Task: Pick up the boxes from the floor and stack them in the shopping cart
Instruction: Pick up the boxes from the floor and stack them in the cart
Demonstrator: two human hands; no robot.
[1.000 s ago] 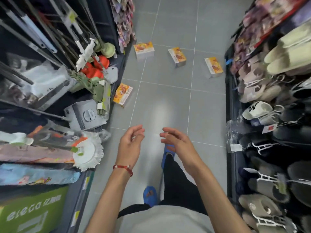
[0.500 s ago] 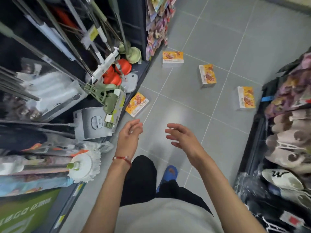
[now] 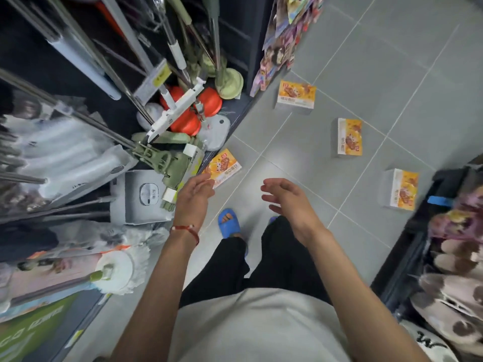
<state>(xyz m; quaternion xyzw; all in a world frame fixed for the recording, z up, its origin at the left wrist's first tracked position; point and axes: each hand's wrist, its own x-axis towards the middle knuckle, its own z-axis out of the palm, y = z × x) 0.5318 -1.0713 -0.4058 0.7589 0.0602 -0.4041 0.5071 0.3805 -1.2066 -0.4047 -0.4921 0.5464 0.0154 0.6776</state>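
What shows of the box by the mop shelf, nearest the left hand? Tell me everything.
The box is a flat rectangular carton, cardboard by its look, its orange-yellow face printed with a cartoon picture and characters, its side pale. It lies face up on the grey tiled floor, turned diagonally, close by the foot of the mop shelf. It looks closed. The left hand hangs over its near corner; whether fingers touch it cannot be told.

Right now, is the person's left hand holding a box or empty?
Empty. The left hand has loosely curved fingers that grip nothing; the nearest box lies on the floor, untouched.
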